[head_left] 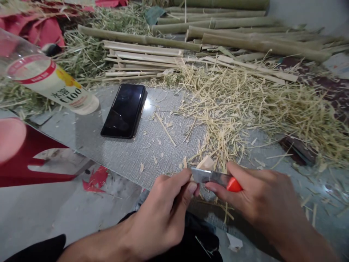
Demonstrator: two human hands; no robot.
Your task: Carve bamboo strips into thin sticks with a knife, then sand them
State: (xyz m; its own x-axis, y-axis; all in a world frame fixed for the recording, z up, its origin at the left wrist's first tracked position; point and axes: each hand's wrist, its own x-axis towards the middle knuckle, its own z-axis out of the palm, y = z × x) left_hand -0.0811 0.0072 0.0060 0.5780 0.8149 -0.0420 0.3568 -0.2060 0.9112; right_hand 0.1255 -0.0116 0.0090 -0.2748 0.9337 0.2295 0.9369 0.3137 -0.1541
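Observation:
My right hand (261, 196) is closed round the red-orange handle of a knife (209, 177), its blade pointing left. The blade's tip end reaches the fingers of my left hand (166, 207), which pinch a small pale piece of bamboo, mostly hidden by the fingers and the blade. A pale flat bamboo piece (206, 163) shows just behind the blade; whether it is part of the held piece I cannot tell. Thin bamboo shavings (223, 138) lie heaped just beyond my hands.
A black phone (124, 111) lies on the grey table (160, 145), with a clear labelled bottle (62, 87) left of it. Split bamboo strips (144, 54) and bamboo poles (245, 40) lie at the back. A red plastic stool (32, 156) stands at the left beyond the table edge.

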